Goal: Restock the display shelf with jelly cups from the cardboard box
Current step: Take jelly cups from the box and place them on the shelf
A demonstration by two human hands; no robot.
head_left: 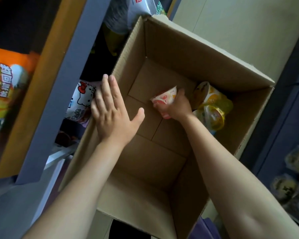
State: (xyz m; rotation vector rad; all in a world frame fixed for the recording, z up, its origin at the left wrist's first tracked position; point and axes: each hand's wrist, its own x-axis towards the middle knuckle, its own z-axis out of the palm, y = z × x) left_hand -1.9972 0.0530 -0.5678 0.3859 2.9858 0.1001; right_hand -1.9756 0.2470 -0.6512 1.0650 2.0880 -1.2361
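Observation:
An open cardboard box [188, 49] fills the middle of the head view. Inside it, my right hand [177, 106] is shut on a pink-and-white jelly cup [164, 98] lying tilted near the box floor. Two yellow jelly cups [212, 100] lie on their sides in the box's right corner, just beyond that hand. My left hand [113, 111] rests flat, fingers spread, on the box's left wall rim. The grey display shelf [67, 69] stands directly left of the box.
A cartoon-cat snack pack [82, 99] and dark packets sit on the shelf beside the box's left wall. An orange-and-yellow package [5, 90] lies at far left. Dark packaged goods [293, 178] fill a rack at the lower right. Pale floor [240, 28] shows behind the box.

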